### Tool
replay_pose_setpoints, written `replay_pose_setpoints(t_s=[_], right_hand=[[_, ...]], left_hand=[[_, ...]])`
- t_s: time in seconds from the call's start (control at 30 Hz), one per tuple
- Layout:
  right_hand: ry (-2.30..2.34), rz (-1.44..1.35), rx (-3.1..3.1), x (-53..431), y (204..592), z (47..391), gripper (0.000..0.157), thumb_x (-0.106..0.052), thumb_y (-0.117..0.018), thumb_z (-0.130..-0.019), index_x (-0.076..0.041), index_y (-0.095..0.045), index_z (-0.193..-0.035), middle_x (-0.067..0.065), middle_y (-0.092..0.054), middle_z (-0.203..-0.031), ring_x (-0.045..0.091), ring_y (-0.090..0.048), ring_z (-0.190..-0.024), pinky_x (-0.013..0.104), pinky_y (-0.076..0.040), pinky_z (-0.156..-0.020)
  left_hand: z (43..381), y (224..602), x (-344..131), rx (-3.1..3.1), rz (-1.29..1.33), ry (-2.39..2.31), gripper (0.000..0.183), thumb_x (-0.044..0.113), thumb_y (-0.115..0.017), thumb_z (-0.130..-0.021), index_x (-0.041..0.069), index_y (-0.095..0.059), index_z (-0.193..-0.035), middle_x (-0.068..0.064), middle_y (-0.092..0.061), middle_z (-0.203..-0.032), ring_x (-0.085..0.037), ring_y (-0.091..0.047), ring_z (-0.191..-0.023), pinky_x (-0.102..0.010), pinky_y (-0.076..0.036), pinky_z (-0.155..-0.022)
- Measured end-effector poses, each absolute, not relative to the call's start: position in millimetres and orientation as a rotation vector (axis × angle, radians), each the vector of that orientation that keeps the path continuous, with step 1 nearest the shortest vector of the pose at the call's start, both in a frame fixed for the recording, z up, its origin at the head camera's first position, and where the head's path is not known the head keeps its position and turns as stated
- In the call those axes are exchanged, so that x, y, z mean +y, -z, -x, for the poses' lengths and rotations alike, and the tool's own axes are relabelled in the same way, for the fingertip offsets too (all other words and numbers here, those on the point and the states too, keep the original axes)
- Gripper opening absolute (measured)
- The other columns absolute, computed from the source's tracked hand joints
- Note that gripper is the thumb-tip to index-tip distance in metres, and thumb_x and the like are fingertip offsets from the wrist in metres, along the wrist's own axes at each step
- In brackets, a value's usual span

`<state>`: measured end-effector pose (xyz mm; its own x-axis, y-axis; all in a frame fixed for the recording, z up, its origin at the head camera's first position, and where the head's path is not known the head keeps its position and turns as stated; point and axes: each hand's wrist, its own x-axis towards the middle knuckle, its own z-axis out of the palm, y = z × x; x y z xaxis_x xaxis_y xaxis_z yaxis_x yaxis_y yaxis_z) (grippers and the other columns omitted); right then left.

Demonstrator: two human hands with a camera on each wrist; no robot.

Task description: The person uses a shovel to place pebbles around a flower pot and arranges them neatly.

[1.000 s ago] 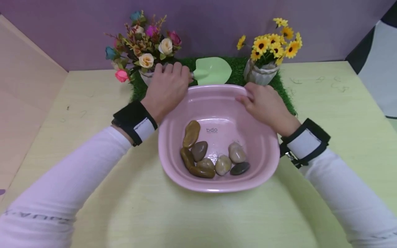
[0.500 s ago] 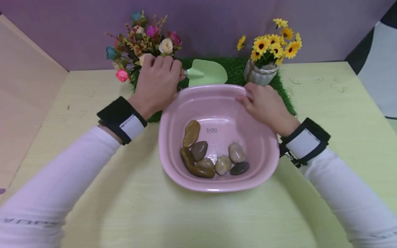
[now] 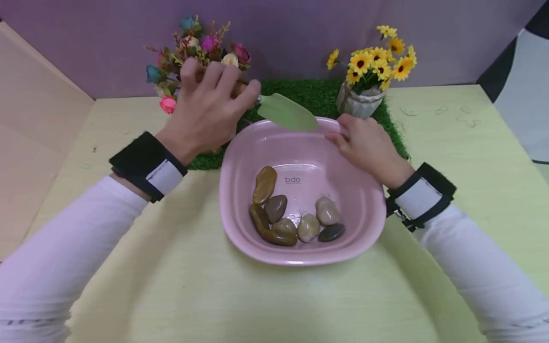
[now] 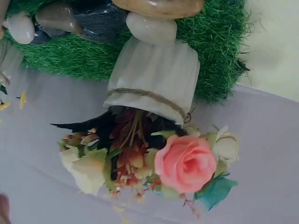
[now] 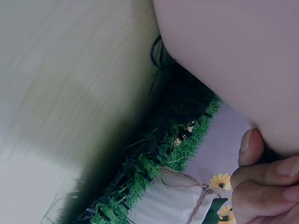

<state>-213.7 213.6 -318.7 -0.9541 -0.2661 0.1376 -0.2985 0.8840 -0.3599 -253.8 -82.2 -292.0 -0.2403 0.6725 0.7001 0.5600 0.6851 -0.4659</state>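
My left hand [image 3: 210,105] grips a garden trowel [image 3: 288,112] by its handle, which the fingers mostly hide. The trowel's pale green blade points right and slants down, overlapping the far rim of the pink basin [image 3: 231,209] in the head view; I cannot tell whether they touch. My right hand [image 3: 369,145] holds the basin's far right rim, thumb on the inner side. In the right wrist view its curled fingers [image 5: 261,186] lie against the basin's outside. Several smooth stones [image 3: 328,211], brown, beige and dark grey, lie inside near the front and left.
Behind the basin, artificial turf [image 3: 291,89] bears a pot of yellow flowers [image 3: 360,102] at right. A pot of mixed flowers [image 4: 154,77] stands at left, partly behind my left hand, with several stones [image 4: 100,21] beside it. A purple wall [image 3: 291,38] rises behind.
My left hand has moved left and lifted, carrying the trowel. Its blade has turned from nearly flat to slanting down to the right. The right hand and basin have stayed put.
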Motion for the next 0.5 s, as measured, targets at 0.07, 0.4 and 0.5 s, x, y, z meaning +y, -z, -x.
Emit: replay_pose_setpoints(t_s=[0.07, 0.4, 0.5], right_hand=[[-0.587, -0.443, -2.97, 213.6, 318.8, 213.8, 0.031, -0.033, -0.059, -0.099, -0.006, -0.054, -0.084, 0.007, -0.051, -0.067, 0.022, -0.053, -0.056, 0.032, -0.041, -0.05], [-0.575, -0.439, -2.978, 213.6, 320.4, 215.1, 0.03, -0.031, -0.058, -0.099, -0.005, -0.055, -0.085, 0.01, -0.054, -0.069, 0.024, -0.055, -0.057, 0.032, -0.043, -0.05], [-0.574, -0.437, -2.978, 213.7, 320.4, 214.9, 0.03, -0.031, -0.058, -0.099, -0.005, -0.055, -0.085, 0.01, -0.054, -0.069, 0.024, -0.055, -0.057, 0.032, -0.043, -0.05]], left_hand=[[249.1, 289.5, -83.5, -1.94, 1.015, -0.199, 0.019, 0.001, -0.036, -0.099, 0.01, -0.051, -0.105, -0.013, -0.05, -0.09, -0.03, -0.039, -0.085, -0.046, -0.015, -0.09], [209.6, 266.9, -64.5, -2.343, 0.999, -0.329, 0.025, -0.005, -0.042, -0.09, 0.002, -0.057, -0.071, -0.016, -0.057, -0.079, -0.033, -0.047, -0.081, -0.049, -0.029, -0.097], [191.9, 265.0, -51.2, -2.412, 0.905, -0.483, 0.03, -0.004, -0.045, -0.092, 0.002, -0.06, -0.068, -0.016, -0.06, -0.077, -0.033, -0.055, -0.079, -0.048, -0.038, -0.096]])
